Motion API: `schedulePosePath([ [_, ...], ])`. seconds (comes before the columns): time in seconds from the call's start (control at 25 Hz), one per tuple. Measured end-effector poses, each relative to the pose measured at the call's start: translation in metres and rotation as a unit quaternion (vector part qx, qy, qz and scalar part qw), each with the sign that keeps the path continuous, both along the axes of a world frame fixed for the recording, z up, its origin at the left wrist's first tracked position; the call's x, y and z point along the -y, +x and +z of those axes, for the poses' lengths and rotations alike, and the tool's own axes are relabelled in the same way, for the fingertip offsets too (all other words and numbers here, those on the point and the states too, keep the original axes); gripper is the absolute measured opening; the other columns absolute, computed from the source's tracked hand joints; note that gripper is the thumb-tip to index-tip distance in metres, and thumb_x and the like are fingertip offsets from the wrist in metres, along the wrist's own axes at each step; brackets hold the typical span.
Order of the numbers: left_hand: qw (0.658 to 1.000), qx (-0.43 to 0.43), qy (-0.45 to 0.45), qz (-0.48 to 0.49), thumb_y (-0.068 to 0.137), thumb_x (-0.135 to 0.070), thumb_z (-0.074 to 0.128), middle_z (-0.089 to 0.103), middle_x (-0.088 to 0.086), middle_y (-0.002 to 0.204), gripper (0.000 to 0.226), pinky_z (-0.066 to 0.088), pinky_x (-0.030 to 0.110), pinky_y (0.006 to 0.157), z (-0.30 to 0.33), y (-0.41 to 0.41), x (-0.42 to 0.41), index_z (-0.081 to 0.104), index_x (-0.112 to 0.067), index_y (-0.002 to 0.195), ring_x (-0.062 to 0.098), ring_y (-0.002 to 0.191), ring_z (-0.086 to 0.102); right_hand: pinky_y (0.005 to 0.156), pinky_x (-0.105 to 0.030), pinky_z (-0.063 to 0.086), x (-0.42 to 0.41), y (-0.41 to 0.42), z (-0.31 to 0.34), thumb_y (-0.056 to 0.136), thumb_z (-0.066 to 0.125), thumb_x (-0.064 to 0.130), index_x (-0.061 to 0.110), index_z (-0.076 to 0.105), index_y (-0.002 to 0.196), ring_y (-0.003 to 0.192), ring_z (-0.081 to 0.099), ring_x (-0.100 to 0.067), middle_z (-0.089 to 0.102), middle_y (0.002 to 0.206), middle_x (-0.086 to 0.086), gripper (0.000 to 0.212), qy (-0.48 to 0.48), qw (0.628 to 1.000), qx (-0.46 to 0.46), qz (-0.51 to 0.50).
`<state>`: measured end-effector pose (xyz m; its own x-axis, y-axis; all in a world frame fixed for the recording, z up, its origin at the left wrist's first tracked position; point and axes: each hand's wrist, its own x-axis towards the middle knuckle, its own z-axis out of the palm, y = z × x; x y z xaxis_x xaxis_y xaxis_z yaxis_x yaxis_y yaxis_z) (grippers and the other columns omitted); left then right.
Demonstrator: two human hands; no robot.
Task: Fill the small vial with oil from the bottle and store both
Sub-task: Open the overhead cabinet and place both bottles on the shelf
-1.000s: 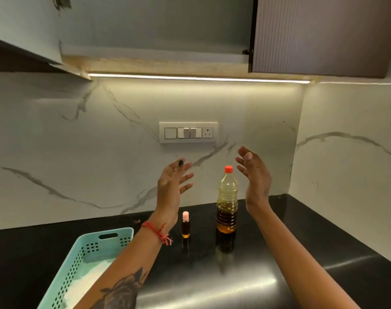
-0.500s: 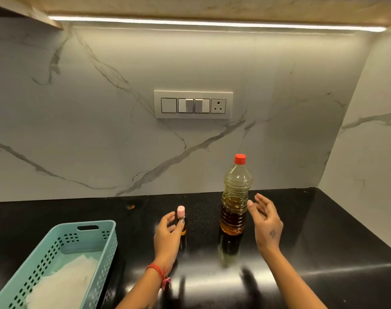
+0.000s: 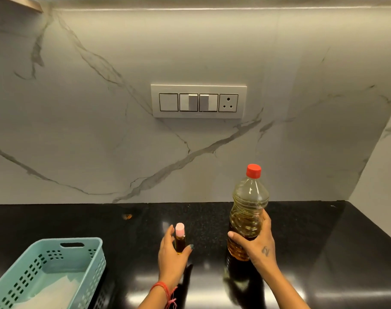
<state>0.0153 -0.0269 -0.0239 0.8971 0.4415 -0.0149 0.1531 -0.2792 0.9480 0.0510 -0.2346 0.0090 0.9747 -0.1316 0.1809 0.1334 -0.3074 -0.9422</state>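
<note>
Both hands closed on task things, upright on table point(image 3: 324, 253): left hand point(image 3: 171, 259) around small vial point(image 3: 180, 240), right hand point(image 3: 257, 244) around bottle point(image 3: 248, 215) lower body. Bottle likely heavy, slick; vial light, tippable.

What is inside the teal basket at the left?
Inside the teal basket lies a white sheet covering most of the floor. Anything under the sheet, and the basket's near end, are out of sight.

basket point(image 3: 56, 264) left, vial point(image 3: 180, 240) centre, bottle point(image 3: 248, 215) right
</note>
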Motion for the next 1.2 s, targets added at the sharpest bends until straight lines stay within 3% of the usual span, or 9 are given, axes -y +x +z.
schedulePosePath([
  [0.2, 0.999, -0.005, 0.034, 0.018, 0.075, -0.009, 0.073, 0.064, 0.002, 0.101, 0.044, 0.045, 0.031, 0.088, -0.005, 0.006, -0.001, 0.056, -0.018, 0.114, 0.024, 0.101, 0.060, 0.089, -0.033, 0.040, 0.000, 0.004, -0.006, 0.056, 0.087, 0.035, 0.030, 0.029, 0.135, 0.105, 0.052, -0.017, 0.055, 0.121, 0.000, 0.099, -0.034, 0.999, -0.005, -0.031],
  [0.4, 0.999, -0.014, 0.026, 0.026, 0.070, -0.010, 0.076, 0.064, -0.001, 0.091, 0.042, 0.040, 0.024, 0.081, 0.001, 0.003, -0.002, 0.059, -0.020, 0.106, 0.016, 0.090, 0.059, 0.094, -0.040, 0.040, -0.003, 0.003, 0.002, 0.055, 0.087, 0.038, 0.031, 0.033, 0.132, 0.104, 0.054, -0.020, 0.058, 0.112, 0.002, 0.094, -0.037, 0.997, -0.014, -0.065],
  [0.52, 0.999, -0.016, 0.025, 0.030, 0.063, -0.013, 0.080, 0.069, -0.001, 0.092, 0.044, 0.041, 0.023, 0.081, 0.007, -0.003, -0.006, 0.058, -0.031, 0.097, 0.016, 0.091, 0.063, 0.101, -0.045, 0.037, -0.006, -0.002, 0.007, 0.052, 0.087, 0.042, 0.033, 0.029, 0.133, 0.113, 0.053, -0.025, 0.058, 0.122, -0.001, 0.100, -0.036, 0.996, -0.035, -0.073],
  [0.6, 0.999, -0.017, 0.032, 0.033, 0.061, -0.014, 0.082, 0.071, 0.001, 0.093, 0.045, 0.044, 0.024, 0.083, 0.012, -0.009, -0.011, 0.063, -0.026, 0.100, 0.017, 0.094, 0.065, 0.103, -0.045, 0.036, -0.006, -0.010, 0.014, 0.050, 0.088, 0.043, 0.034, 0.029, 0.133, 0.114, 0.053, -0.026, 0.058, 0.123, -0.001, 0.102, -0.030, 0.996, -0.042, -0.075],
  [0.8, 0.999, 0.000, 0.048, 0.008, 0.068, -0.020, 0.078, 0.067, -0.002, 0.104, 0.049, 0.045, 0.030, 0.097, 0.056, -0.032, -0.021, 0.058, -0.023, 0.113, 0.014, 0.100, 0.061, 0.100, -0.037, 0.037, -0.007, -0.045, 0.051, 0.048, 0.090, 0.039, 0.032, 0.034, 0.131, 0.090, 0.049, -0.012, 0.054, 0.093, 0.017, 0.100, -0.006, 0.998, -0.004, -0.060],
  [0.92, 0.998, 0.033, 0.045, -0.009, 0.069, -0.021, 0.078, 0.067, -0.006, 0.098, 0.046, 0.044, 0.024, 0.093, 0.093, -0.050, -0.027, 0.058, -0.025, 0.110, 0.011, 0.095, 0.061, 0.099, -0.036, 0.038, -0.006, -0.070, 0.085, 0.048, 0.089, 0.041, 0.033, 0.034, 0.129, 0.084, 0.049, -0.009, 0.049, 0.086, 0.025, 0.098, -0.020, 0.999, 0.028, -0.039],
  [1.08, 0.994, 0.086, 0.039, -0.047, 0.065, -0.022, 0.081, 0.070, -0.007, 0.093, 0.044, 0.048, 0.031, 0.095, 0.144, -0.079, -0.033, 0.063, -0.023, 0.106, 0.010, 0.092, 0.064, 0.091, -0.032, 0.041, -0.004, -0.107, 0.136, 0.048, 0.090, 0.041, 0.045, 0.034, 0.115, 0.078, 0.052, -0.002, 0.055, 0.088, 0.026, 0.087, -0.011, 0.995, 0.097, -0.033],
  [1.2, 0.985, 0.139, 0.073, -0.072, 0.068, -0.023, 0.079, 0.071, -0.006, 0.093, 0.039, 0.048, 0.027, 0.091, 0.192, -0.103, -0.039, 0.064, -0.021, 0.104, 0.010, 0.092, 0.064, 0.074, -0.021, 0.040, -0.004, -0.130, 0.175, 0.045, 0.092, 0.036, 0.043, 0.039, 0.112, 0.078, 0.052, 0.006, 0.059, 0.086, 0.021, 0.085, -0.002, 0.989, 0.147, -0.019],
])
